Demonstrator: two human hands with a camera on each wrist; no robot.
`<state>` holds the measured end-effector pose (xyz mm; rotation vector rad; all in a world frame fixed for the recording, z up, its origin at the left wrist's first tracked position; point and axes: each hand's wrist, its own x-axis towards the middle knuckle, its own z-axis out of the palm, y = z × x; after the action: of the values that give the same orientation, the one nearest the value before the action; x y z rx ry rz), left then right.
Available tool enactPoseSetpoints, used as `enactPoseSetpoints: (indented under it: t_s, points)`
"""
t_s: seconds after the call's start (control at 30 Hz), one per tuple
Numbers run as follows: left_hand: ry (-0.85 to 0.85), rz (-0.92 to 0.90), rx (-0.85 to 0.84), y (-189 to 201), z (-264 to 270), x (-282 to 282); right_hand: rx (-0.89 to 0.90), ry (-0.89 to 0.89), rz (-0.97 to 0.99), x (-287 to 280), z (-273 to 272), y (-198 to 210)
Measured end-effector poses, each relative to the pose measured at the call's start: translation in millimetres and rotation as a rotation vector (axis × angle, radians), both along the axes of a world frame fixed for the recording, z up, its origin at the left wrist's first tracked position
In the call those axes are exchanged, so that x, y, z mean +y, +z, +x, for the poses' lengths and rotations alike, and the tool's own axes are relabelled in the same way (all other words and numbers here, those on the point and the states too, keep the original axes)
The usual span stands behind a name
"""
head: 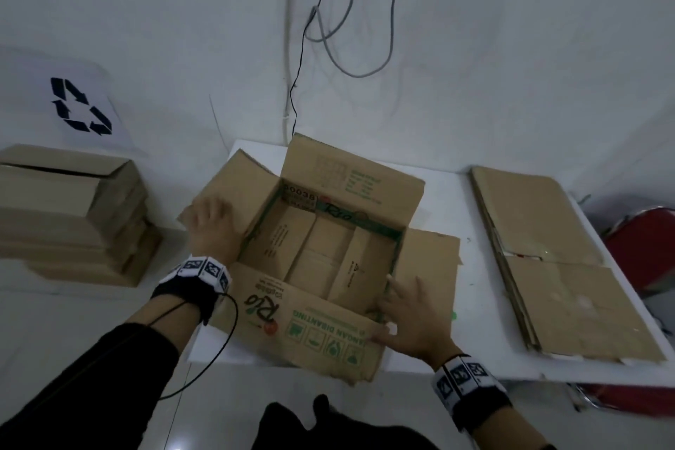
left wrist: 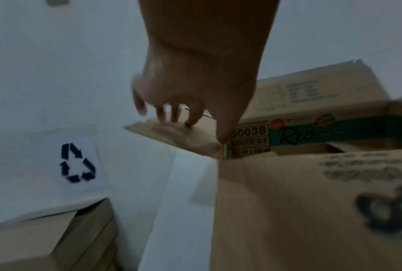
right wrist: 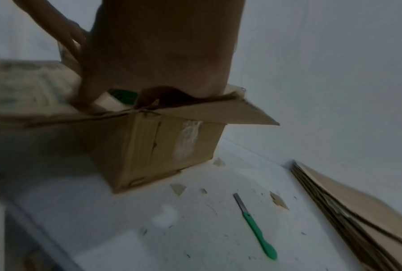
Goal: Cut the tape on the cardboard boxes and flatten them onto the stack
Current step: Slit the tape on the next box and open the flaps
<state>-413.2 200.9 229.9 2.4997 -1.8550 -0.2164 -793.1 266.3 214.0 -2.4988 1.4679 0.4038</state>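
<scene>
Bare desk [head: 476, 307] is lying right of the right grip [head: 412, 321], a cutter [right wrist: 253, 225] resting there. It and the left grip [head: 212, 226] are pressing the box [head: 328, 267] flaps, fingers straight.

Box [head: 321, 256] mid-table [head: 449, 194], flattened stack [head: 548, 267] to its right, cutter [right wrist: 255, 225] between them, piled boxes [head: 73, 215] left of the table.

Matt brown cardboard box [head: 321, 267] — glossy clear tape [right wrist: 188, 141]; cutter [right wrist: 257, 229] — green plastic handle, metal blade.
</scene>
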Motion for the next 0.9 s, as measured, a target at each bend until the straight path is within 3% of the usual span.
enactPoseSetpoints:
  t_s: [0.1, 0.17, 0.23, 0.33, 0.43, 0.47, 0.53, 0.6, 0.67, 0.73, 0.8, 0.9]
  points:
    - [-0.041, 0.28, 0.25, -18.4, 18.1, -2.6, 0.017, -0.027, 0.058, 7.2, 14.5, -0.8]
    - [-0.059, 0.279, 0.356, -22.9, 23.0, -2.4, 0.024, -0.033, 0.032, 6.4, 21.1, -4.8]
    - [-0.042, 0.078, 0.382, -21.1, 25.1, 0.3, -0.016, -0.069, 0.009, 3.4, 23.3, -7.9]
    - [0.049, -0.403, 0.433, -8.6, 20.9, 8.4, -0.108, -0.104, -0.066, -3.3, 31.4, -2.1]
    - [0.181, -0.792, 0.492, 13.0, 6.0, 18.7, -0.394, -0.307, -0.03, -12.9, 48.7, 27.4]
    - [0.243, -0.82, 0.516, 15.1, 0.9, 18.8, -0.494, -0.379, 0.019, -17.6, 53.2, 37.4]
    - [0.367, -0.642, 0.662, 19.4, -10.1, 13.6, -0.678, -0.512, 0.103, -28.9, 60.7, 56.9]
    - [0.464, -0.327, 0.911, 20.3, -23.0, 7.3, -0.826, -0.595, 0.167, -38.8, 63.6, 80.5]
    - [0.471, -0.024, 1.269, 21.3, -47.0, 10.4, -0.954, -0.693, 0.275, -47.6, 61.5, 95.0]
    - [0.448, 0.219, 1.457, 24.2, -73.8, 16.8, -1.053, -0.79, 0.4, -51.2, 59.8, 98.4]
    - [0.408, 0.35, 1.506, 27.7, -94.2, 23.4, -1.059, -0.84, 0.45, -51.0, 56.6, 91.2]
    - [0.45, 0.307, 1.661, 21.8, -105.3, 24.5, -1.105, -0.887, 0.464, -47.3, 51.8, 78.9]
